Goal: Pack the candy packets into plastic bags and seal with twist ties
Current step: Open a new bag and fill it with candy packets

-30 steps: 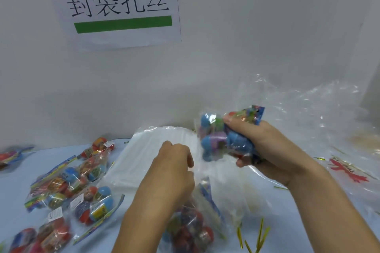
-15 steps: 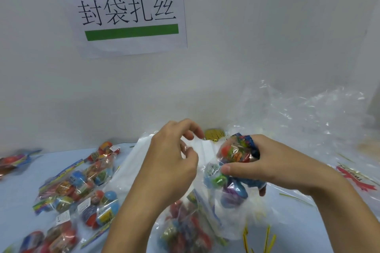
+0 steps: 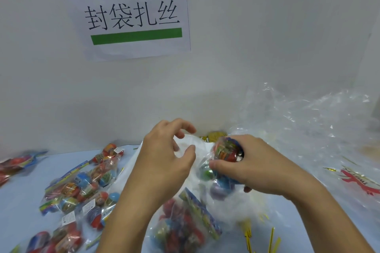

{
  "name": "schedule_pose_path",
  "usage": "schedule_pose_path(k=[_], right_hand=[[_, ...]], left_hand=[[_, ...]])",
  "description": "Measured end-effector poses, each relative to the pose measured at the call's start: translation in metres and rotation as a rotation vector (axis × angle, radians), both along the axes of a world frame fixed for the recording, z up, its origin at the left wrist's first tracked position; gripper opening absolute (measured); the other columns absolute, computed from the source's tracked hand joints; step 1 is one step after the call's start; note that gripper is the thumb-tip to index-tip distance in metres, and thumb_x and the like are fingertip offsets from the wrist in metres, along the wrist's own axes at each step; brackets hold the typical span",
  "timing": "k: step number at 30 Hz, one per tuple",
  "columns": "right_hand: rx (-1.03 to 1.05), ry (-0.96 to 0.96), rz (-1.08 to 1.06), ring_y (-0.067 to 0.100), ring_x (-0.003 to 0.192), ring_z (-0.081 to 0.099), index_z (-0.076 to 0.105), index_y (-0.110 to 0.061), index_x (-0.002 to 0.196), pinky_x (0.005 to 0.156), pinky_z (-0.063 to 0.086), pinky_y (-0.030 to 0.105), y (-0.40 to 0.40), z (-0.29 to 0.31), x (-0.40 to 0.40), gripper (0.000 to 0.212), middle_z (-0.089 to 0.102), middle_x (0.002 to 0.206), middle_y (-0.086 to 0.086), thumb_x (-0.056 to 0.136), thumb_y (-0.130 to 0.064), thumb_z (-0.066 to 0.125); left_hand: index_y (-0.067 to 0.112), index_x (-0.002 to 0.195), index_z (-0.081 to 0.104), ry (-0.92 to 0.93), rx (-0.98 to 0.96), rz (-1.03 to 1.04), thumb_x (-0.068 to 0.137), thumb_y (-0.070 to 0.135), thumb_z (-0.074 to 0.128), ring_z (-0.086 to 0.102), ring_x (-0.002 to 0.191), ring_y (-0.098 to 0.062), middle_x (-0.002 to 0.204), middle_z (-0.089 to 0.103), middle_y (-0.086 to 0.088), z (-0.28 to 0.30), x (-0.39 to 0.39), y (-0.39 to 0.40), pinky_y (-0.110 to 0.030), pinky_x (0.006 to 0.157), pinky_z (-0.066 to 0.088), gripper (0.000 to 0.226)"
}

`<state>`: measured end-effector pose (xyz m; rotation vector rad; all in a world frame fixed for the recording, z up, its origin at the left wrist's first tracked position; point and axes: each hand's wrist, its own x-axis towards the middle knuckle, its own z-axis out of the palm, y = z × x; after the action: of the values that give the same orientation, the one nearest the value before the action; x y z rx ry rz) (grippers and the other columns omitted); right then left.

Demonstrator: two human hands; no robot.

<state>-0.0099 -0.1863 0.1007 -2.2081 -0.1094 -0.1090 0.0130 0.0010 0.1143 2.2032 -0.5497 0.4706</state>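
Pale blue table (image 3: 24, 189) pushed up against a plain white wall, with a paper sign (image 3: 131, 12) taped up there showing black characters and green bars. Only the one head view, so here goes. The left hand (image 3: 164, 162) has its fingers curled and pinches the mouth of a clear plastic bag (image 3: 197, 146), holding it apart. The right hand (image 3: 253, 168) grips a candy packet (image 3: 225, 151) of colourful balls, fingers wrapped round it, right at the bag's opening and partly inside the film. Another filled packet (image 3: 185, 224) sits in plastic just below the wrists. A bunch of loose candy packets (image 3: 82, 189) lies spread on the left of the table. Yellow twist ties (image 3: 271, 238) lie near the bottom edge, beside the right forearm. Crumpled clear bags (image 3: 308, 125) pile up on the right.
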Motion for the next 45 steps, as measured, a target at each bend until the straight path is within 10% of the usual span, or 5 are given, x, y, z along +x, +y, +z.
schedule_pose_path(k=[7, 15, 21, 36, 45], right_hand=[[0.038, -0.196, -0.118, 0.016, 0.068, 0.066, 0.069, -0.026, 0.087, 0.058, 0.059, 0.040, 0.009, -0.009, 0.009, 0.018, 0.069, 0.077, -0.005, 0.080, -0.042, 0.073], [-0.028, -0.194, 0.024, 0.004, 0.064, 0.059, 0.064, -0.030, 0.078, 0.059, 0.045, 0.017, 0.020, -0.016, 0.011, 0.014, 0.064, 0.073, -0.013, 0.081, -0.039, 0.075], [-0.226, -0.176, -0.016, 0.010, 0.069, 0.061, 0.065, -0.027, 0.082, 0.066, 0.056, 0.034, 0.019, -0.013, 0.006, 0.013, 0.065, 0.076, -0.007, 0.081, -0.038, 0.071], [0.275, 0.230, 0.265, 0.001, 0.046, 0.045, 0.050, -0.031, 0.052, 0.051, 0.050, 0.019, 0.031, -0.004, 0.002, 0.042, 0.044, 0.051, -0.016, 0.091, -0.016, 0.054], [0.623, 0.219, 0.089, 0.013, 0.066, 0.070, 0.068, -0.012, 0.088, 0.056, 0.054, 0.022, 0.027, -0.010, 0.009, 0.023, 0.074, 0.080, 0.003, 0.098, -0.032, 0.060]], left_hand=[[0.016, 0.131, 0.035, 0.351, 0.302, 0.423, 0.088, 0.071, 0.046, 0.052, 0.113, -0.025, 0.128, 0.051, -0.007, -0.008, -0.007, -0.012, -0.032, 0.078, 0.040, 0.070], [0.018, 0.087, 0.061, 0.156, 0.187, 0.295, 0.100, 0.027, 0.049, 0.056, 0.072, -0.017, 0.079, 0.061, 0.000, -0.003, -0.005, -0.007, -0.032, 0.062, 0.045, 0.020], [0.030, 0.108, 0.059, 0.080, 0.120, 0.152, 0.098, 0.016, 0.047, 0.054, 0.083, -0.002, 0.104, 0.044, 0.012, 0.002, -0.008, -0.010, -0.006, 0.068, 0.040, 0.022], [0.021, 0.088, 0.075, -0.126, 0.088, -0.016, 0.096, 0.014, 0.060, 0.054, 0.084, -0.003, 0.083, 0.062, 0.008, 0.002, -0.006, -0.019, -0.010, 0.070, 0.039, 0.018], [0.029, 0.093, 0.045, 0.119, 0.119, 0.268, 0.085, 0.064, 0.053, 0.051, 0.084, -0.012, 0.089, 0.049, 0.011, 0.003, -0.008, -0.012, -0.027, 0.062, 0.038, 0.037]])
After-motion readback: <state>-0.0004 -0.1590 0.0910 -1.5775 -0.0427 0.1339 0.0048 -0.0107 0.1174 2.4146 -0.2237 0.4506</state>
